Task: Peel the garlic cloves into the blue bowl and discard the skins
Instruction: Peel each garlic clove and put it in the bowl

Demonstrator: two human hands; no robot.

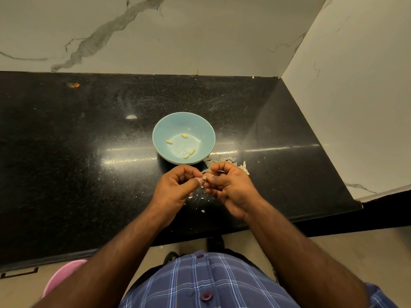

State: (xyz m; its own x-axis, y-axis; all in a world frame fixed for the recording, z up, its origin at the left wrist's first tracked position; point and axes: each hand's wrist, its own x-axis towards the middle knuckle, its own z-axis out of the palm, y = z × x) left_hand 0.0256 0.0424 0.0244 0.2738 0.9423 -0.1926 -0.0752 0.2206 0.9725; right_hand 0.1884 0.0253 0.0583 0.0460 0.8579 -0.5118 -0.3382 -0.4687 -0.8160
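A light blue bowl (162, 132) stands on the black counter and holds several peeled garlic cloves (184, 136). Just in front of the bowl my two hands meet above the counter. My left hand (175, 187) and my right hand (231, 187) both pinch one small garlic clove (205, 178) between thumb and fingertips. A heap of pale garlic skins (224, 161) lies to the right of the bowl, partly hidden behind my right hand. Small skin flakes (202, 211) are scattered on the counter under my hands.
The black granite counter (89, 163) ends at a marble wall behind and a marble side wall (347, 96) on the right. A pink bin (64, 276) stands on the floor at the lower left, below the counter edge.
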